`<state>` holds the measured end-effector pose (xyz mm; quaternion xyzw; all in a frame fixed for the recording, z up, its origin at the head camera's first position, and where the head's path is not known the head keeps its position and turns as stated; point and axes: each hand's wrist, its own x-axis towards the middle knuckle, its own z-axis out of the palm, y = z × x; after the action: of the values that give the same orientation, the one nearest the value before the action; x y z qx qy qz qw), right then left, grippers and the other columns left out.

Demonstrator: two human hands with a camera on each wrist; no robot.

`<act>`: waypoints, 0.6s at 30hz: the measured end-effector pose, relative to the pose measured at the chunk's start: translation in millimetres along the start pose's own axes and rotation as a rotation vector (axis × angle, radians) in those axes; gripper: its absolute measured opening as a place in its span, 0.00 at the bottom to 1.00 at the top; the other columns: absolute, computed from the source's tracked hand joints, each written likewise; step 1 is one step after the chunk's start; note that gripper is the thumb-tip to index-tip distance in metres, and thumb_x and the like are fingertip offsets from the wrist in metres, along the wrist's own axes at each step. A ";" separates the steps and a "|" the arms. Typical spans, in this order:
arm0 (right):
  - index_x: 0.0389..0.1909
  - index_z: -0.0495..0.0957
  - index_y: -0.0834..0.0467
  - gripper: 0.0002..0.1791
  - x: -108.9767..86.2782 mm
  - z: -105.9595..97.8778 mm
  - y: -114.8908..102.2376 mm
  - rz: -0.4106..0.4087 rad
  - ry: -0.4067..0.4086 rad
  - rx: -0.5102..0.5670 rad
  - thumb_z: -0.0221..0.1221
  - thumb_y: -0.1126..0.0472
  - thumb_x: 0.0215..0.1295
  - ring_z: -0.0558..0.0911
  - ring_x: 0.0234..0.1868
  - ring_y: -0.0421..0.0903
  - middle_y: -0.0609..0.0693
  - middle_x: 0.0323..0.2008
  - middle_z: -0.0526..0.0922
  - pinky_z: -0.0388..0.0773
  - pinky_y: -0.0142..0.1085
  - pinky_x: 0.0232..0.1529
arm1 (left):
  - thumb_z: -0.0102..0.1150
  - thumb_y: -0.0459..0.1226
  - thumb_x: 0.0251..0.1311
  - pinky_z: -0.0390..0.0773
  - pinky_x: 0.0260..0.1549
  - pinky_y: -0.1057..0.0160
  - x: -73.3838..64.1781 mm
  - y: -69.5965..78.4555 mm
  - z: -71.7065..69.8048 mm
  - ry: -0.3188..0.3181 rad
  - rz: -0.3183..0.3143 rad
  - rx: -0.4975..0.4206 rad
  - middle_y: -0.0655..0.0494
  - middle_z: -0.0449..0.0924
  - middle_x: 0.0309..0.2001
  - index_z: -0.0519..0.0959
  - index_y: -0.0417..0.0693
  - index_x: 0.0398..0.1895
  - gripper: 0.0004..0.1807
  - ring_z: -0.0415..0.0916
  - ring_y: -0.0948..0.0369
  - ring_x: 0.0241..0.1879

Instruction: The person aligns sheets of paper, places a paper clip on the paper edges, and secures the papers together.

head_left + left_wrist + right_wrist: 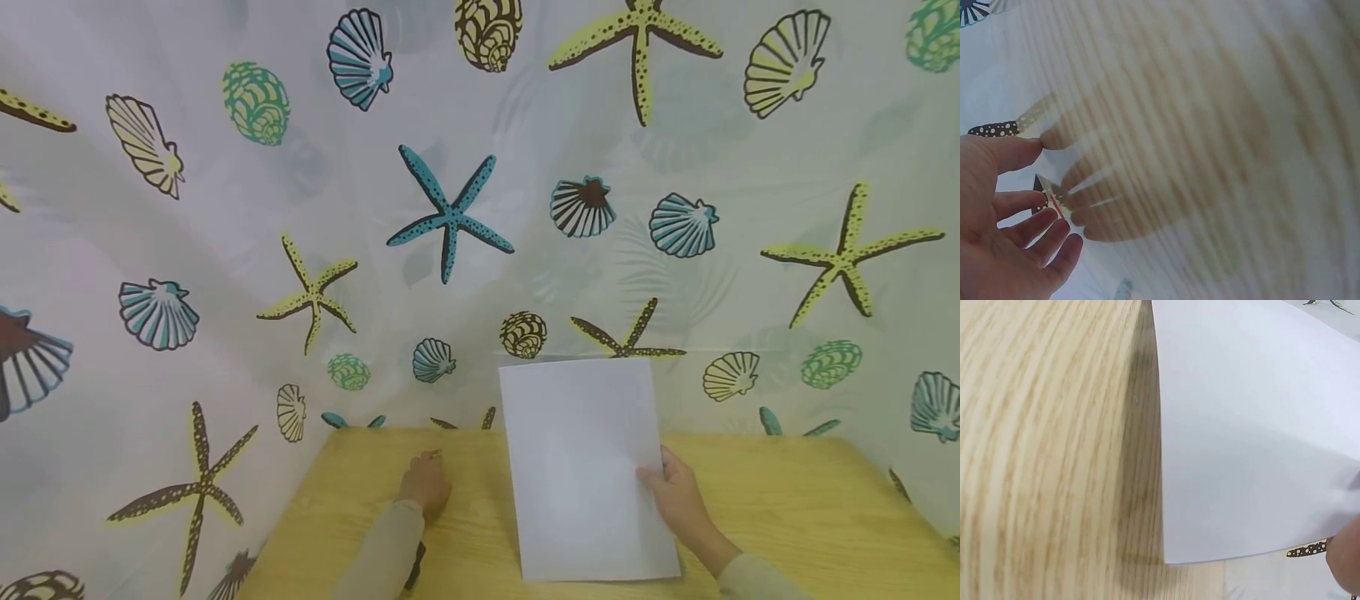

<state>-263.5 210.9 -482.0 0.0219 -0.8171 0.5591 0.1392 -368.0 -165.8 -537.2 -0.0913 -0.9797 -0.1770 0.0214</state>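
In the head view, my right hand (pixel 677 493) grips a white sheet of paper (pixel 585 467) by its right edge, thumb on the near face. The sheet stands upright over the table, slightly bowed. Only a fingertip of that hand shows in the right wrist view, at the side of the paper (pixel 1241 437). My left hand (pixel 426 482) is low over the table, left of the sheet. In the left wrist view, this hand (pixel 1016 219) has its thumb and loosely bent fingers apart. A thin red thing (pixel 1057 206), its kind unclear, shows right by the fingertips.
A pale wooden table (pixel 795 500) spreads under both hands. Around it hangs a white curtain (pixel 525 125) printed with starfish and shells, close along the table's far and side edges. A dark band (pixel 415 565) sits at the left wrist.
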 end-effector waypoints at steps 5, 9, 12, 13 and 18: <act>0.62 0.60 0.75 0.23 1.6 -0.1 3.0 -0.007 -0.012 -0.005 0.48 0.72 0.67 0.70 0.57 0.66 0.73 0.58 0.68 0.70 0.54 0.54 | 0.54 0.33 0.54 0.75 0.37 0.47 2.6 -5.0 5.3 0.036 0.018 0.037 0.39 0.71 0.43 0.74 0.30 0.47 0.18 0.69 0.46 0.41; 0.63 0.59 0.76 0.24 3.5 0.2 4.2 -0.023 -0.023 0.001 0.47 0.72 0.67 0.68 0.60 0.67 0.73 0.60 0.66 0.67 0.55 0.56 | 0.53 0.33 0.53 0.75 0.35 0.47 3.6 -4.5 5.1 0.050 0.015 0.051 0.40 0.71 0.41 0.74 0.31 0.45 0.17 0.69 0.46 0.39; 0.63 0.59 0.75 0.24 3.6 0.9 4.7 -0.024 -0.030 0.008 0.47 0.72 0.67 0.68 0.60 0.66 0.73 0.60 0.66 0.67 0.56 0.56 | 0.52 0.33 0.53 0.74 0.36 0.46 4.2 -2.9 5.0 0.037 -0.008 0.038 0.39 0.71 0.42 0.74 0.31 0.44 0.17 0.69 0.46 0.39; 0.63 0.59 0.75 0.24 3.8 1.1 4.8 -0.021 -0.033 0.008 0.47 0.72 0.68 0.68 0.60 0.66 0.73 0.60 0.66 0.67 0.56 0.56 | 0.51 0.33 0.53 0.74 0.37 0.45 4.6 -2.5 5.2 0.030 -0.016 0.035 0.39 0.71 0.42 0.74 0.31 0.46 0.18 0.69 0.46 0.40; 0.63 0.60 0.74 0.24 3.8 2.1 5.1 -0.003 -0.027 0.013 0.47 0.71 0.67 0.69 0.59 0.66 0.73 0.59 0.67 0.69 0.56 0.55 | 0.48 0.33 0.55 0.72 0.46 0.42 6.4 -1.9 4.5 -0.001 -0.016 0.022 0.36 0.69 0.52 0.70 0.29 0.56 0.25 0.67 0.41 0.50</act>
<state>-268.6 211.3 -486.4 0.0317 -0.8153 0.5636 0.1288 -374.6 -164.9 -541.6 -0.0834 -0.9823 -0.1663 0.0206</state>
